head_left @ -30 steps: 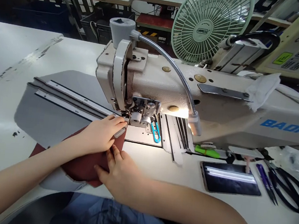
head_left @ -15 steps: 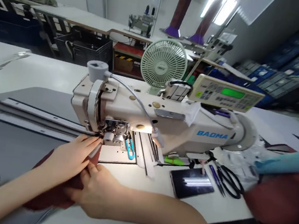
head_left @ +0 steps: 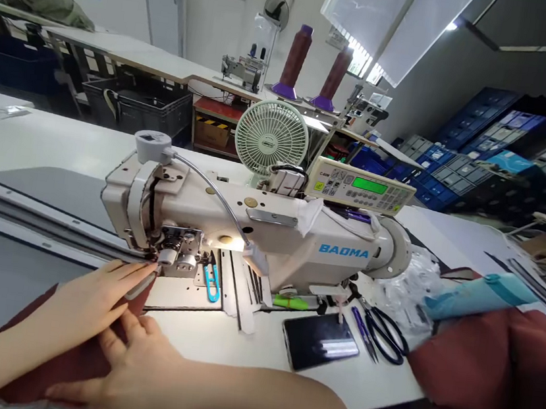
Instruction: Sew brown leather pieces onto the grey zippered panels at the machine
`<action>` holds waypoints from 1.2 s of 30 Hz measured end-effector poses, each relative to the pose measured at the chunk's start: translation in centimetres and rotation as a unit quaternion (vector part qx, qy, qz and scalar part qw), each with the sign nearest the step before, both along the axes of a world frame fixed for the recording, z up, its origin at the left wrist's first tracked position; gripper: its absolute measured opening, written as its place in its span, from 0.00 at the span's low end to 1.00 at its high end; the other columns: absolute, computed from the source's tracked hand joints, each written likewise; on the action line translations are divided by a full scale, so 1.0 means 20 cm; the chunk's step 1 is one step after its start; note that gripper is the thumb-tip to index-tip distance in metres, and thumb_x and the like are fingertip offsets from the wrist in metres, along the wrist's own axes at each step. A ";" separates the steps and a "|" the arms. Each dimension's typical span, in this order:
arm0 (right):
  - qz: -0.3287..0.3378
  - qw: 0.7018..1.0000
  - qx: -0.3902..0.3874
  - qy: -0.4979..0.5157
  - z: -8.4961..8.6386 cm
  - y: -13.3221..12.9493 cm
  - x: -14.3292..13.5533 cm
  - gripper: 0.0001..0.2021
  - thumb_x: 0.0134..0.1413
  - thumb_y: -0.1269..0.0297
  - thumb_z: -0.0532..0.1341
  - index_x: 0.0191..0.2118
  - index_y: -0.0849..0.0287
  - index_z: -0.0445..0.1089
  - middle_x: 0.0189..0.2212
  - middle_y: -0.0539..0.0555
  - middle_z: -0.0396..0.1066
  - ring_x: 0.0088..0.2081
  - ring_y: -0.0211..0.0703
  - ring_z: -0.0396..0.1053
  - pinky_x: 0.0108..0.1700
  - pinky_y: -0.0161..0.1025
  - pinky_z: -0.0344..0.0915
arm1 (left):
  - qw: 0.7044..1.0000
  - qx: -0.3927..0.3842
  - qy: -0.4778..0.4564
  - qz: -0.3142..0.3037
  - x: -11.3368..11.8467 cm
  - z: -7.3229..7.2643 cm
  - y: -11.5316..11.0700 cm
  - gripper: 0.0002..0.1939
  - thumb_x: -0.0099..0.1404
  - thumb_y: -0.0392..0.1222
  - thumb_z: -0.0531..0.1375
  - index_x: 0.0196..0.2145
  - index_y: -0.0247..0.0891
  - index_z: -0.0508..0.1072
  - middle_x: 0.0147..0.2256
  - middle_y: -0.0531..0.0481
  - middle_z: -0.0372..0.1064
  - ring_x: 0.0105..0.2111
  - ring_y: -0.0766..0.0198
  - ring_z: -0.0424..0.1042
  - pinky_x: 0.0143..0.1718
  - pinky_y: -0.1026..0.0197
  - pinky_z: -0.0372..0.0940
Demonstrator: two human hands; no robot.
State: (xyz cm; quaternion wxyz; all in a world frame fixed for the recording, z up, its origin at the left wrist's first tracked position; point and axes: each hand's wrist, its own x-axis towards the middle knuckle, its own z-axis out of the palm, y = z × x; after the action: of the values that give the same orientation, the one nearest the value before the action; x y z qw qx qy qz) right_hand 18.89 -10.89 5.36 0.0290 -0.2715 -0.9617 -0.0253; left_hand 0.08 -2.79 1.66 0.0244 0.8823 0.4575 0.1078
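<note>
My left hand (head_left: 86, 301) lies flat with fingers stretched toward the needle area of a white sewing machine (head_left: 270, 231), on dark red fabric (head_left: 69, 365) over grey fabric (head_left: 0, 277). Just right of it and lower, my right hand (head_left: 134, 360) rests on the same red fabric, fingers spread, its fingertips close to the left hand. Two white strips (head_left: 49, 245) run along the grey fabric up to the presser foot. The needle tip is hidden behind the machine's parts.
Right of the hands lie blue thread snips (head_left: 212, 282), a phone (head_left: 319, 343), a purple pen (head_left: 364, 334) and black scissors (head_left: 386, 338). A green fan (head_left: 271, 139) stands behind the machine. Red fabric (head_left: 467, 361) and a light blue roll (head_left: 480, 296) are at the right.
The camera view has swung to the right and up, so the machine and hands appear farther left. My right hand's fingers are more spread on the red fabric.
</note>
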 end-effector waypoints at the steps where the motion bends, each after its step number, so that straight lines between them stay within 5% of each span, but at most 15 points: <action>1: -0.014 1.000 0.007 0.008 -0.03 -0.02 -0.02 0.22 0.70 0.48 0.40 0.65 0.30 0.53 0.62 0.62 0.54 0.61 0.61 0.56 0.48 0.49 0.62 | 1.000 0.010 0.004 -0.008 -0.01 -0.02 0.00 0.29 0.58 0.33 0.53 0.57 0.40 0.71 0.57 0.47 0.68 0.57 0.52 0.65 0.60 0.52 0.61; 7: -0.035 0.998 0.023 0.040 -0.17 -0.04 -0.06 0.22 0.70 0.49 0.41 0.66 0.33 0.51 0.62 0.62 0.55 0.60 0.57 0.59 0.54 0.53 0.59 | 0.997 0.053 0.027 -0.046 -0.02 -0.03 -0.03 0.26 0.59 0.30 0.50 0.52 0.41 0.75 0.56 0.48 0.70 0.52 0.53 0.69 0.55 0.52 0.64; 12: 0.056 0.994 0.019 0.091 -0.17 -0.02 -0.06 0.20 0.69 0.66 0.45 0.61 0.56 0.61 0.48 0.58 0.67 0.47 0.44 0.66 0.52 0.45 0.63 | 1.000 0.017 -0.004 -0.008 0.04 0.06 -0.04 0.18 0.63 0.34 0.52 0.47 0.39 0.75 0.52 0.46 0.70 0.50 0.54 0.68 0.51 0.53 0.67; 16: 0.043 0.994 0.015 0.095 -0.19 -0.04 -0.09 0.20 0.68 0.67 0.47 0.62 0.66 0.58 0.41 0.62 0.71 0.42 0.48 0.68 0.40 0.45 0.66 | 0.998 -0.053 -0.019 0.015 0.08 0.13 -0.03 0.18 0.61 0.30 0.51 0.46 0.37 0.73 0.51 0.45 0.68 0.51 0.56 0.66 0.52 0.53 0.66; 20: 0.024 0.995 0.039 0.091 -0.19 -0.09 -0.09 0.18 0.66 0.67 0.50 0.57 0.71 0.62 0.51 0.74 0.69 0.50 0.56 0.69 0.39 0.46 0.66 | 0.996 -0.088 0.005 0.017 0.08 0.17 -0.05 0.20 0.62 0.27 0.49 0.48 0.37 0.71 0.52 0.46 0.67 0.51 0.57 0.65 0.52 0.55 0.66; 28: 0.019 0.999 -0.026 0.026 -0.09 -0.08 -0.07 0.20 0.64 0.63 0.53 0.55 0.71 0.67 0.53 0.75 0.68 0.54 0.62 0.69 0.39 0.47 0.69 | 0.990 -0.136 0.041 0.023 0.09 0.23 -0.06 0.27 0.60 0.24 0.49 0.55 0.39 0.67 0.57 0.49 0.64 0.52 0.56 0.63 0.51 0.55 0.65; 36: 0.000 0.998 -0.062 -0.015 -0.08 0.00 -0.06 0.19 0.65 0.65 0.52 0.58 0.68 0.65 0.57 0.74 0.64 0.57 0.61 0.66 0.40 0.46 0.70 | 0.990 -0.131 0.046 0.039 0.11 0.21 0.08 0.15 0.61 0.28 0.51 0.42 0.40 0.71 0.44 0.46 0.68 0.48 0.54 0.65 0.46 0.54 0.65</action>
State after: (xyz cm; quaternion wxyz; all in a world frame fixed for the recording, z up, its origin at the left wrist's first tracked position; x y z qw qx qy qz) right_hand 17.63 -10.81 3.73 -0.0025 -0.2719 -0.9619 0.0300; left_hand 2.25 -1.13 5.77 0.1147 0.8572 0.5020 0.0073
